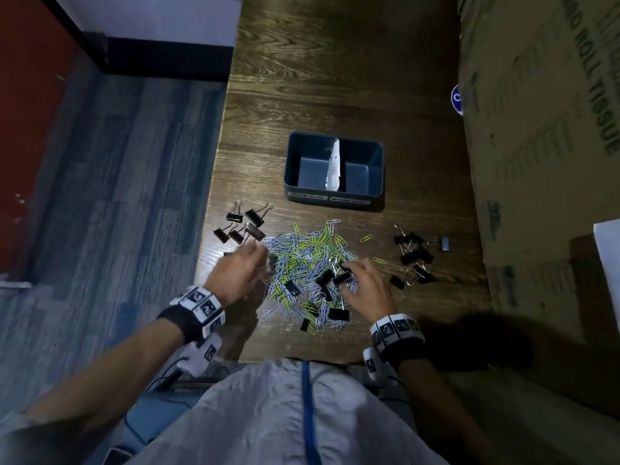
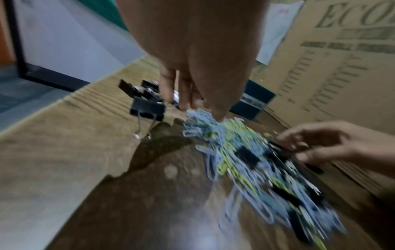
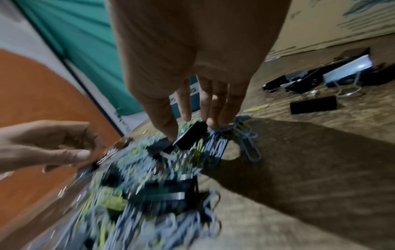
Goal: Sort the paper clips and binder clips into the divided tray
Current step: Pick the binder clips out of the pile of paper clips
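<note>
Both hands reach into the clip pile (image 1: 307,268) on the table (image 1: 335,78): the left grip (image 1: 240,275) pinches a paper clip (image 2: 197,114), the right grip (image 1: 367,290) pinches a binder clip (image 3: 192,134).

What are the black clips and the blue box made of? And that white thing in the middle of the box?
The black binder clips look like painted metal bodies with shiny bare wire handles. The dark blue divided tray looks like smooth matt plastic, judging by its rounded moulded corners. The white divider looks like folded paper or thin card, creased and printed.
</note>
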`<state>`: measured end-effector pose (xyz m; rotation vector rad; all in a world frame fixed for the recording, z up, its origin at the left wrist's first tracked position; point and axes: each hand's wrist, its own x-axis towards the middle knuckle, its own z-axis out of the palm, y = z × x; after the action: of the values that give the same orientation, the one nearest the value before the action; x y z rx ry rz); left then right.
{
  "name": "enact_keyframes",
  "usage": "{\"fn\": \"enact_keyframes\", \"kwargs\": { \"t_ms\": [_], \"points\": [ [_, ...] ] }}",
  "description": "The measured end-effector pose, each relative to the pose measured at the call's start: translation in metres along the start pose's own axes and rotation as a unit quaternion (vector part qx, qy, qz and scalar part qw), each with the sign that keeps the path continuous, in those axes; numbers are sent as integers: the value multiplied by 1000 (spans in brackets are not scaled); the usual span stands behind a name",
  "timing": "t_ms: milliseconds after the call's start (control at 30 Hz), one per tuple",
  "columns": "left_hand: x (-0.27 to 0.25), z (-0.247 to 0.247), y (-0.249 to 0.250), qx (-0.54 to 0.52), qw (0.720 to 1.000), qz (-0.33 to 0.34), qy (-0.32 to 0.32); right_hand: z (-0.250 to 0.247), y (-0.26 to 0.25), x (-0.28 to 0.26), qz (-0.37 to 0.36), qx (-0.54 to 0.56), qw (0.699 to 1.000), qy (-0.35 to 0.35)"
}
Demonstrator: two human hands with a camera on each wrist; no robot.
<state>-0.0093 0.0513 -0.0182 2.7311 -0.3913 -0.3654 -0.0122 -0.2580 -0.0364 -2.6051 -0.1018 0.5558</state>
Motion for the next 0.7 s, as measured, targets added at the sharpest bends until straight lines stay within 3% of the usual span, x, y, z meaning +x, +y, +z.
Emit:
{"fn": "enact_keyframes", "kwargs": {
  "t_ms": [100, 167, 267, 467, 700],
  "points": [
    [-15, 19, 27, 7, 994, 70, -87, 12, -2, -3, -13, -37, 999, -23],
    [-16, 31, 39, 30, 992, 59, -110, 16, -6, -3, -2, -39, 999, -12],
    [-9, 40, 54, 26, 994, 14, -108, 18, -16, -3, 9, -40, 999, 14],
    [9, 41, 70, 28, 996, 7, -90, 12, -21, -1, 9, -49, 998, 38],
    [7, 41, 55, -96, 995, -3, -38, 2, -11, 6, 17, 3, 1000, 17]
  ]
}}
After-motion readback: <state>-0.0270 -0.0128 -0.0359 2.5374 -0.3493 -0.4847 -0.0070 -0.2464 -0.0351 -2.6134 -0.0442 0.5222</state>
